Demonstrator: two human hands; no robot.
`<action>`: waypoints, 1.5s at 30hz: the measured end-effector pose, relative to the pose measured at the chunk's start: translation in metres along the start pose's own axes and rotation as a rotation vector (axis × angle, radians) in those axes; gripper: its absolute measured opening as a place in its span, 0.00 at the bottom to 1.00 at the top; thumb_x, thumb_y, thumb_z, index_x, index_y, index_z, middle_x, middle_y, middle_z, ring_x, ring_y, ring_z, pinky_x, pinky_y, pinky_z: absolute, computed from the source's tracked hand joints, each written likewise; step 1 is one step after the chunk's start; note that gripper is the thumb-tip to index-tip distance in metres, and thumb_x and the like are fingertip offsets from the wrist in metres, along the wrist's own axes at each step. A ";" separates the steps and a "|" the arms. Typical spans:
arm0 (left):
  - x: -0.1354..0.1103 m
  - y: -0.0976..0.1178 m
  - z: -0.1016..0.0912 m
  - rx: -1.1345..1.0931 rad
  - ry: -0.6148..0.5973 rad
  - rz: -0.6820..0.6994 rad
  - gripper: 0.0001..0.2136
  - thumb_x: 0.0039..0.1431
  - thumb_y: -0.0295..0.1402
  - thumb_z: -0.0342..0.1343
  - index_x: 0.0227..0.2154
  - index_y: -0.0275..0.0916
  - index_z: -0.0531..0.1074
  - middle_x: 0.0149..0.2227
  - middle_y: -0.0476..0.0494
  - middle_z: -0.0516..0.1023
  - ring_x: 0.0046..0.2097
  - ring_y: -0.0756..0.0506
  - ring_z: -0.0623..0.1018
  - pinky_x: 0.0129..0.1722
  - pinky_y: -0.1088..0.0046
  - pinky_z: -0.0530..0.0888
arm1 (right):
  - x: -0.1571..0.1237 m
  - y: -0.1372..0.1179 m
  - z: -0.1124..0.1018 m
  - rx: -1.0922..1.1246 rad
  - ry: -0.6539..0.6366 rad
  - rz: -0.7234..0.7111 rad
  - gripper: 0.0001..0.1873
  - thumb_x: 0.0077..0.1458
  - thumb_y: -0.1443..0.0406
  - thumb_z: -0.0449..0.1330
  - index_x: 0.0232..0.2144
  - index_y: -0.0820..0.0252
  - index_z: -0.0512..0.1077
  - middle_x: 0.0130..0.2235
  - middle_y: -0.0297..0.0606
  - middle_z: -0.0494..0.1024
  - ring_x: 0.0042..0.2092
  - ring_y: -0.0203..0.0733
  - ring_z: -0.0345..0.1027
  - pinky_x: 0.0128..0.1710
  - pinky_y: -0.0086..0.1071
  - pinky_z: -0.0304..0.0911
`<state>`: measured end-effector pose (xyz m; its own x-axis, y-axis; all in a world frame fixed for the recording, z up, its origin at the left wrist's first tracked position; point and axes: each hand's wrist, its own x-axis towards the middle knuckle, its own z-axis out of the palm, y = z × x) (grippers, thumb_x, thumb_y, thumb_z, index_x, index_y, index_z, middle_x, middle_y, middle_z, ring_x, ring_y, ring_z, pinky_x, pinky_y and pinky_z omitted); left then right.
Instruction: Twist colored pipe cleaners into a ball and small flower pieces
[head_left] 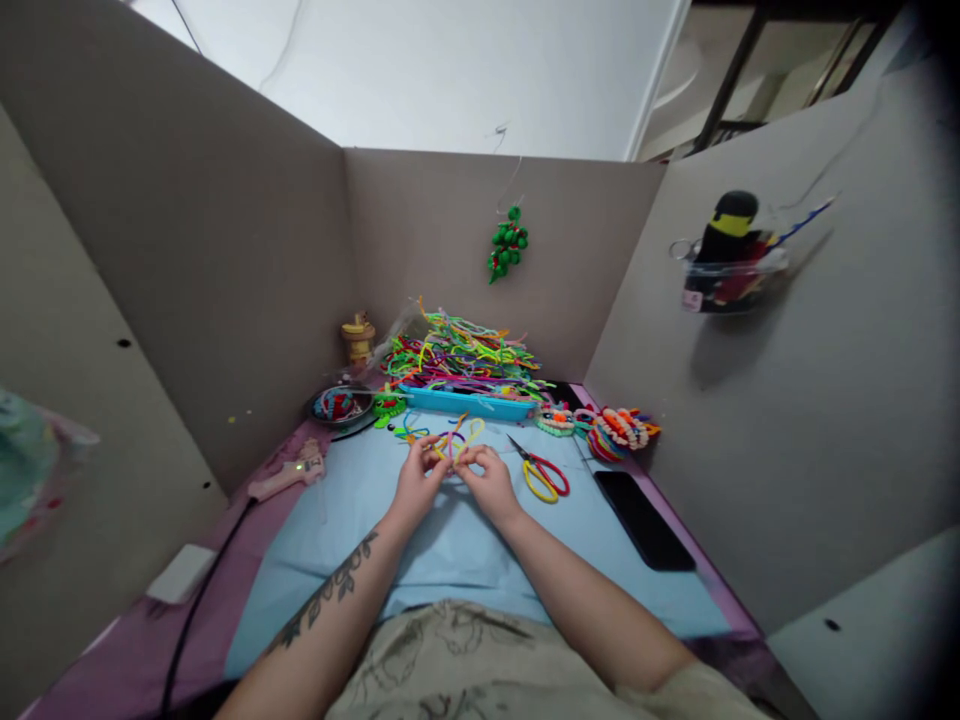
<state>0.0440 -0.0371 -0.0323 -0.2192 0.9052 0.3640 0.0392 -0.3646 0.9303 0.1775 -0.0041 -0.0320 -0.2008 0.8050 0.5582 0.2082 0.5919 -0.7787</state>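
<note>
My left hand point(421, 470) and my right hand point(486, 476) meet over the blue cloth, fingertips pinched close together. Between them they hold looped pipe cleaners point(474, 432) in yellow, purple and orange, bent into open rings. Both hands' fingers are closed on this piece; the exact grip points are partly hidden. Just beyond the left hand lie a few loose blue and yellow pipe cleaners point(409, 430). To the right of my right hand rest scissors point(541, 474) with one red and one yellow handle, blades pointing toward the far left.
A blue tray point(469, 403) heaped with colourful pipe cleaners stands at the back. A glue gun point(289, 476) and its black cable lie left, a black phone point(643, 520) right. Beaded-looking colourful crafts point(621, 432) sit at the back right, a dark bowl point(341, 405) at the back left. Grey panels enclose the table.
</note>
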 end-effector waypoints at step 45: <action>-0.009 0.011 0.002 0.299 -0.006 0.087 0.12 0.51 0.37 0.53 0.37 0.38 0.74 0.36 0.43 0.77 0.33 0.47 0.75 0.34 0.72 0.70 | 0.003 0.001 -0.004 0.082 0.000 0.080 0.08 0.49 0.61 0.56 0.23 0.59 0.70 0.42 0.41 0.68 0.50 0.42 0.59 0.51 0.35 0.53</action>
<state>0.0487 -0.0486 -0.0249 -0.1965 0.8751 0.4422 0.3428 -0.3612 0.8672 0.1811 -0.0008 -0.0294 -0.1871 0.8497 0.4930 0.1446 0.5202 -0.8417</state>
